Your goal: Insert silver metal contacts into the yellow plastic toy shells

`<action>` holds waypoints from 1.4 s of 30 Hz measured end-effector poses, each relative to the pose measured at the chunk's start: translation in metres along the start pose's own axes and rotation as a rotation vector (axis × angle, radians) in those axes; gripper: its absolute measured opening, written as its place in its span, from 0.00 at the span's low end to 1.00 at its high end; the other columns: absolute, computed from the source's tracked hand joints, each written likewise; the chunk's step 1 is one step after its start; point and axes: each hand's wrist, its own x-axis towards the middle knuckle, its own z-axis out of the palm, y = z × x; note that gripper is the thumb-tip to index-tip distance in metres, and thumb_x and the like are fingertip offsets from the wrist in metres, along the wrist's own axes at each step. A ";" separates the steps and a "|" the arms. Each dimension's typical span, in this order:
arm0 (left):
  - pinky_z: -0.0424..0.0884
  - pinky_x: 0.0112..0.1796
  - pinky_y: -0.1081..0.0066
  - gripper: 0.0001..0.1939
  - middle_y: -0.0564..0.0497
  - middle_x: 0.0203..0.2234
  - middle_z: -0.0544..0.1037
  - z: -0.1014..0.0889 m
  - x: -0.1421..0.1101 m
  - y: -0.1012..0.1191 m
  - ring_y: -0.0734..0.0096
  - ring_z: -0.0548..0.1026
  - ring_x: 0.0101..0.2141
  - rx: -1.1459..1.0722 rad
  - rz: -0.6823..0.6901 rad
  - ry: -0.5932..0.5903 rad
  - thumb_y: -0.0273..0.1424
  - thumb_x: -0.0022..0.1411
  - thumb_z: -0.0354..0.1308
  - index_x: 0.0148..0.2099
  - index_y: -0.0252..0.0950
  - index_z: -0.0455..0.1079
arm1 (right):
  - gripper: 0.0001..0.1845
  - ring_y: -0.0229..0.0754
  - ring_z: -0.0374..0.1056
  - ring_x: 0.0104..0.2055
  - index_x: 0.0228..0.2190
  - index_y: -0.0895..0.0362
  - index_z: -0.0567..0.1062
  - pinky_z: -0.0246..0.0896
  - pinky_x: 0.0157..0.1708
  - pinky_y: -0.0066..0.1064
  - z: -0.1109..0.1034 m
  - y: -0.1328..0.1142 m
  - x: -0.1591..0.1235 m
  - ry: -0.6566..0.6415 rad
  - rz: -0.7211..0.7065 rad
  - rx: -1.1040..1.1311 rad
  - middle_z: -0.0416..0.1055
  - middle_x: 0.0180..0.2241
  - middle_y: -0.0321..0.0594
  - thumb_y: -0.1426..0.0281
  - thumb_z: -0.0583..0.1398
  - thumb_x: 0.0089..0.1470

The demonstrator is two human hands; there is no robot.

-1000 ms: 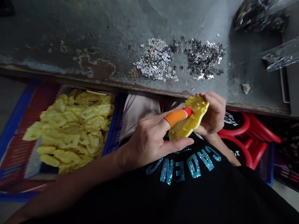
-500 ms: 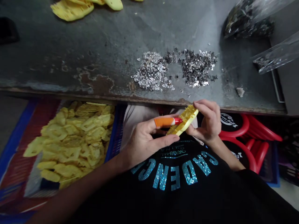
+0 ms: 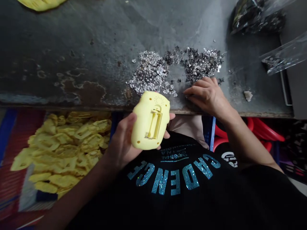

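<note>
The left hand (image 3: 122,148) cradles a yellow plastic casing (image 3: 150,119), seemingly light and stiff, best held by its edges; the fingers of the right hand (image 3: 208,97) lie loose and empty by sequins (image 3: 151,72)

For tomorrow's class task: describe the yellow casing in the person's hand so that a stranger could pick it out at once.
Start at the worn, dark grey workbench. Just before its near edge, the person's left hand holds up a rounded yellow plastic casing. Unlike the heap of yellow pieces to its left, it is held alone, showing a narrow recessed slot, probably for a battery.
</note>
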 end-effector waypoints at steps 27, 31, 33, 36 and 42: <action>0.80 0.20 0.72 0.26 0.49 0.42 0.85 0.033 -0.011 -0.008 0.58 0.88 0.32 -0.148 -0.053 -0.066 0.53 0.71 0.68 0.59 0.40 0.75 | 0.05 0.43 0.75 0.42 0.50 0.53 0.77 0.75 0.44 0.39 -0.050 -0.104 -0.008 0.067 -0.509 0.016 0.80 0.41 0.38 0.67 0.61 0.78; 0.79 0.20 0.73 0.25 0.49 0.38 0.85 0.036 -0.012 -0.011 0.59 0.87 0.30 -0.107 0.011 -0.014 0.51 0.73 0.67 0.59 0.38 0.74 | 0.09 0.44 0.75 0.42 0.48 0.54 0.78 0.75 0.43 0.40 -0.052 -0.109 -0.010 0.051 -0.514 -0.101 0.79 0.40 0.39 0.66 0.57 0.80; 0.78 0.19 0.74 0.28 0.50 0.36 0.85 0.037 -0.012 -0.012 0.59 0.87 0.30 -0.099 0.001 -0.007 0.53 0.73 0.65 0.62 0.39 0.73 | 0.09 0.43 0.74 0.41 0.48 0.53 0.78 0.74 0.42 0.39 -0.052 -0.110 -0.011 0.066 -0.524 -0.130 0.79 0.39 0.38 0.66 0.57 0.81; 0.78 0.19 0.74 0.32 0.49 0.38 0.86 0.035 -0.012 -0.013 0.59 0.87 0.30 -0.094 -0.038 -0.027 0.57 0.73 0.63 0.66 0.40 0.73 | 0.08 0.43 0.75 0.42 0.50 0.54 0.78 0.74 0.42 0.39 -0.050 -0.110 -0.014 0.092 -0.515 -0.113 0.80 0.40 0.38 0.67 0.59 0.80; 0.81 0.24 0.69 0.34 0.45 0.45 0.87 0.032 -0.013 -0.014 0.54 0.88 0.36 -0.071 -0.010 -0.044 0.58 0.75 0.62 0.70 0.41 0.73 | 0.06 0.43 0.78 0.40 0.49 0.52 0.80 0.75 0.42 0.40 -0.042 -0.108 -0.026 0.173 -0.378 0.095 0.84 0.42 0.38 0.71 0.63 0.76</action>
